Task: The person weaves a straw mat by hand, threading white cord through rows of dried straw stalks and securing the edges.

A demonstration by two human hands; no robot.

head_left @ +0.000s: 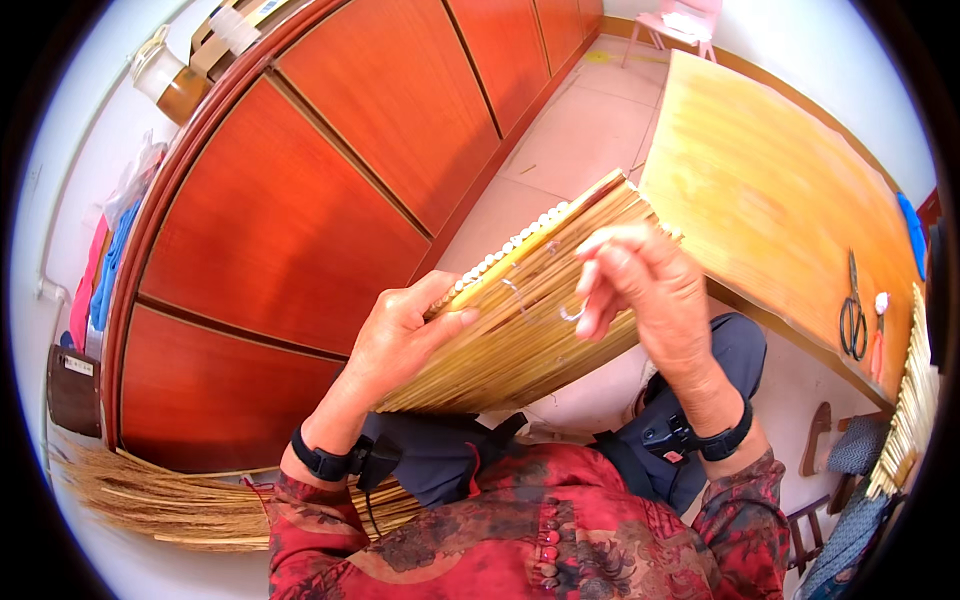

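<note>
My left hand grips the upper edge of a panel of straw stalks, bound side by side and held tilted over my lap, with a row of round pale stalk ends along that edge. My right hand is curled over the panel's right part, thumb and fingers bent close together. A thin, pale, clear strand loops by its fingertips; whether they pinch it I cannot tell. Short pieces of similar strand cross the stalks near the top edge.
Wooden table at right, with black scissors, a red-handled tool, another straw bundle beside it. Red cabinets at left carry a jar and boxes. Loose straw lies lower left. A pink chair stands at back.
</note>
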